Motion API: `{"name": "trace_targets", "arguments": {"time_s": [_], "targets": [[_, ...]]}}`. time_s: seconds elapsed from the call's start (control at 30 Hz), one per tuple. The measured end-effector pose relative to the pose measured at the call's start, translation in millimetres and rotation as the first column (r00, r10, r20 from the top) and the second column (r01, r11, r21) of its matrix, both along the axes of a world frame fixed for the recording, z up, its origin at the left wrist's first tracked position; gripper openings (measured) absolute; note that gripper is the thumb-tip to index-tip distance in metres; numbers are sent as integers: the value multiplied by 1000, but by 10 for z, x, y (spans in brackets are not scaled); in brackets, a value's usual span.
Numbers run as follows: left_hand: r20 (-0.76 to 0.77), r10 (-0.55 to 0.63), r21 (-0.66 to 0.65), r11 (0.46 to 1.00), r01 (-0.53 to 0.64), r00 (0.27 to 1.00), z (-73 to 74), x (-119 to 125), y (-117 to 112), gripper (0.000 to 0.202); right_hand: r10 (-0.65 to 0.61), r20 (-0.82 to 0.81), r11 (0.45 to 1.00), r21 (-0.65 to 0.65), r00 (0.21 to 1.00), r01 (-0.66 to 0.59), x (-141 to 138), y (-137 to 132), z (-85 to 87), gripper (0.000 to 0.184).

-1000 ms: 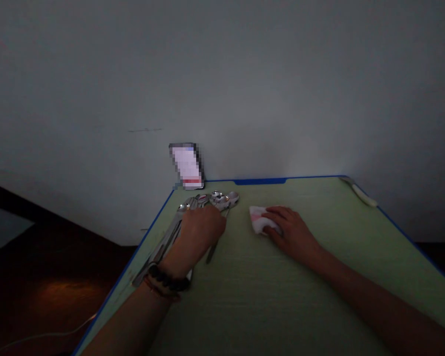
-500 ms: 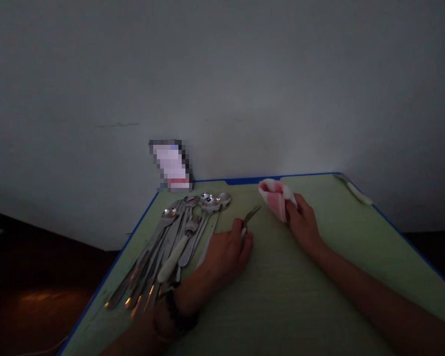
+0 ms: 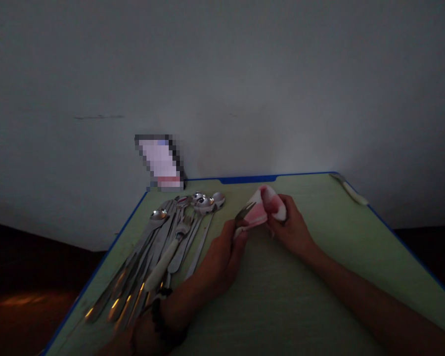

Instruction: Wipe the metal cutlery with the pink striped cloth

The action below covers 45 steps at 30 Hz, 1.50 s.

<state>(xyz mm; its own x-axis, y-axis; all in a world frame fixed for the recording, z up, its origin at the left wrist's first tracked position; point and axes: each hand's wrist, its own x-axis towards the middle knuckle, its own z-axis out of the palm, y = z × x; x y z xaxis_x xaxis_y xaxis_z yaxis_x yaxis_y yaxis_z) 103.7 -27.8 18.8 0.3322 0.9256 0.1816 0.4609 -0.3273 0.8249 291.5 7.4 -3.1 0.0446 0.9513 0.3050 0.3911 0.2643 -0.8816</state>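
Observation:
My left hand is closed around a fork; its metal tines point up and right, and most of the handle is hidden in the fingers. A folded pink and white cloth is pinched in my right hand, right beside the fork's tines. The two seem to touch or overlap. Left of my left hand lies a pile of metal spoons and other cutlery, with a white-handled fork on top.
The pale green table has a blue edge and stands against a grey wall. A phone, blurred out, leans on the wall at the back left. Another white-handled utensil lies along the right edge.
My right hand has brought the cloth left and slightly down to the fork. The fork in my left hand has shifted slightly left. The whole view has turned a little to the right.

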Motion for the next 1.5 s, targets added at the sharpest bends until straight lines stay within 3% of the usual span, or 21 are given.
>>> {"name": "trace_targets", "arguments": {"time_s": [0.1,0.2,0.27,0.33,0.4,0.47,0.53,0.63,0.73,0.87,1.0,1.13,1.3,1.43,1.5], "targets": [[-45,4,105,995,1,999,-96,14,18,34,51,58,999,4,997,-51,-13,-58,31,36],[-29,77,135,988,-72,997,-199,28,56,47,207,115,978,15,972,-210,-10,-94,55,23],[-16,104,109,989,-101,994,-228,34,80,55,291,85,957,-7,953,-291,-3,-98,72,11],[-4,100,89,991,-99,995,-216,41,90,63,334,-45,939,-67,941,-337,9,-87,80,8],[35,94,83,992,-96,995,-178,52,87,57,293,-276,923,-166,915,-346,28,-58,68,4],[94,113,33,993,-117,989,-135,63,74,40,163,-466,918,-252,870,-307,57,-6,33,6],[161,140,-86,988,-128,977,-102,67,62,29,23,-558,931,-289,830,-221,92,70,-13,10],[266,113,-240,970,-48,957,-65,61,52,31,-99,-640,950,-289,762,-119,133,188,-61,14],[305,51,-274,961,36,951,-24,48,48,32,-126,-725,958,-266,677,-106,132,242,-65,18],[154,13,-222,975,22,988,10,37,47,36,-83,-806,951,-239,586,-195,100,211,-34,23],[1,-6,-148,989,6,1000,-22,24,53,32,-25,-798,918,-258,603,-303,102,165,13,30],[-38,-44,-144,989,38,998,-61,14,78,34,46,-805,861,-267,591,-432,156,122,51,26],[-75,-66,-149,987,55,995,-53,30,90,38,140,-781,850,-220,609,-478,259,109,78,64],[-105,-43,-132,991,29,994,-23,60,63,37,140,-774,881,-187,618,-434,213,130,123,42],[-124,-41,-128,992,26,991,-1,73,52,38,176,-767,856,-190,616,-481,145,125,135,35]]}}
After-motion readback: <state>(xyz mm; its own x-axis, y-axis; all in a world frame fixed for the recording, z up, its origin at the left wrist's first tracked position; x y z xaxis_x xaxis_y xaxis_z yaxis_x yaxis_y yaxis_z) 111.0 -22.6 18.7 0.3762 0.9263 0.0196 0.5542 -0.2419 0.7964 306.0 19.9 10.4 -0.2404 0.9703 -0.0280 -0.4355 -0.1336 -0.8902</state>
